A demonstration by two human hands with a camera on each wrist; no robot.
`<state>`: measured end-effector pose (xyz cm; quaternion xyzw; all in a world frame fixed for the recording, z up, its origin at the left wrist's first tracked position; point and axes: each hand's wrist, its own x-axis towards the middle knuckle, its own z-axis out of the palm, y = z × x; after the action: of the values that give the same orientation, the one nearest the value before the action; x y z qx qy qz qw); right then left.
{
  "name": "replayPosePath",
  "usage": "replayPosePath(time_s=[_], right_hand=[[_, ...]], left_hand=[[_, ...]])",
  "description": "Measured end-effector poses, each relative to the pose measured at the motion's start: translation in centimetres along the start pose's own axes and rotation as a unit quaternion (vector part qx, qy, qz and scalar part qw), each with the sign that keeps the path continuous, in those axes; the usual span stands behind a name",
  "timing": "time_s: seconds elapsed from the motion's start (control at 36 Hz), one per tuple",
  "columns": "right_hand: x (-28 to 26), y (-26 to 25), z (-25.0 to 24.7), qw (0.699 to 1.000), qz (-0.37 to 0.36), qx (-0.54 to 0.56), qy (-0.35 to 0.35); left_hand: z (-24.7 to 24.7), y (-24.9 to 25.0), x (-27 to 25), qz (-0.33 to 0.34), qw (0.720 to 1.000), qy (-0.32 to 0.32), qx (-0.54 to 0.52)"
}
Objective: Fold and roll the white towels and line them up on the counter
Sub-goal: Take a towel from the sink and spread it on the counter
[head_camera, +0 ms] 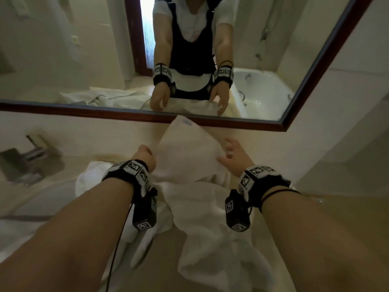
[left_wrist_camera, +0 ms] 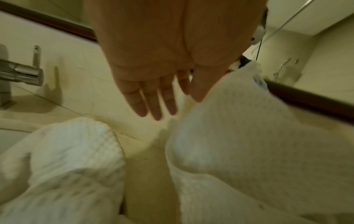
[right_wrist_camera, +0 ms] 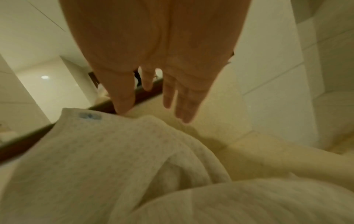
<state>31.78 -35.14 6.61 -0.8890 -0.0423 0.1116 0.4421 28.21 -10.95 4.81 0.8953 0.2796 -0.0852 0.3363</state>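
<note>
Both forearms reach forward side by side, bare to the wrist, each wrist wrapped in a black band with white marker tags and a small black camera block slung beneath. The left hand (head_camera: 145, 154) is extended with fingers (left_wrist_camera: 153, 100) straight and close together, palm down, its grip around nothing. The right hand (head_camera: 233, 154) is likewise spread, fingers (right_wrist_camera: 184, 103) straight and slightly fanned, thumb pointing down and forward, a ring on one finger.
</note>
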Motion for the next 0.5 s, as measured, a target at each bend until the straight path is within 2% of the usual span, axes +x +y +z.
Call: replayPosePath(time_s=[0.06,0.11,0.17,0.25,0.33,0.39,0.5], right_hand=[[-0.5,1.8,0.9,0.992,0.056,-0.104,-0.054],[-1.3,4.1,2.2,0.959,0.106,-0.233,-0.123],[-2.3,6.1,3.5,0.927,0.141,-0.292,-0.189],[-3.7,7.7,4.5,0.909,0.172,-0.326,-0.195],[-4.4,8.0,4.3,0.92,0.198,-0.283,-0.185],[-4.3,7.6,3.8,0.93,0.213,-0.224,-0.196],[-4.3,4.7,3.5,0.948,0.211,-0.084,-0.223]], left_hand=[[0.4,-1.1,0.3,-0.046,0.999,0.01,-0.002],[1.0,-2.0,0.3,-0.049,0.998,-0.013,0.032],[1.4,-2.1,-0.1,-0.014,0.993,-0.058,0.104],[2.9,-0.8,-1.5,0.076,0.974,-0.131,0.171],[4.9,0.8,-2.7,0.119,0.956,-0.209,0.17],[6.2,1.7,-3.4,0.121,0.942,-0.255,0.181],[7.5,2.7,-4.1,0.084,0.935,-0.277,0.204]])
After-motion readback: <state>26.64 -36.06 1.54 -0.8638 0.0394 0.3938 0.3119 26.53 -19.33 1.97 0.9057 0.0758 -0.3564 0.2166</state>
